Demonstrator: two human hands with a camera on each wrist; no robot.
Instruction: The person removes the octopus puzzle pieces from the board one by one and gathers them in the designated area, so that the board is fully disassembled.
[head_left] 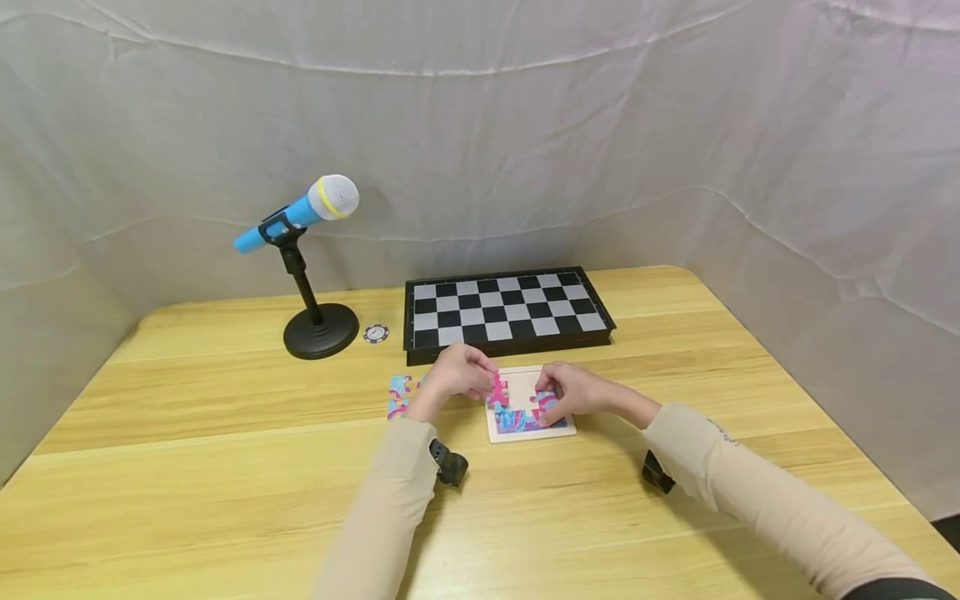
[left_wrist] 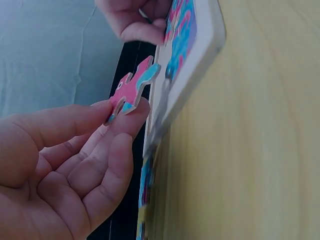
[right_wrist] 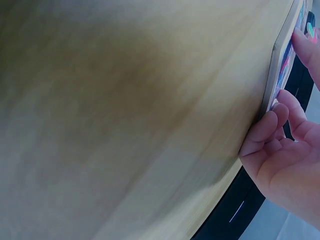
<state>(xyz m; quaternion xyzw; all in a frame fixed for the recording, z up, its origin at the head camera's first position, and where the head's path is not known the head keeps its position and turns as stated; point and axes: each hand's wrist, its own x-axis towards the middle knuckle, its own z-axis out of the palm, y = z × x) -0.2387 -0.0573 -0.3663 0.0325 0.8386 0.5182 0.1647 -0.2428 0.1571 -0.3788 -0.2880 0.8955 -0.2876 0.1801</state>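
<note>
A white-framed puzzle tray (head_left: 531, 431) with pink and blue pieces lies on the wooden table in front of the chessboard. My left hand (head_left: 486, 385) pinches a pink and blue puzzle piece (left_wrist: 132, 90) between thumb and forefinger, just above the tray's left edge (left_wrist: 200, 55). My right hand (head_left: 547, 398) holds the tray's right side. Its curled fingers (right_wrist: 267, 130) lie against the tray's edge (right_wrist: 279, 65) and one finger lies on top. A few loose pieces (head_left: 401, 397) lie left of my left hand.
A black and white chessboard (head_left: 506, 312) lies closed just behind the tray. A blue microphone (head_left: 300, 215) leans on a black stand (head_left: 321, 331) at the back left, with a poker chip (head_left: 376, 333) beside its base. White cloth walls the table on three sides.
</note>
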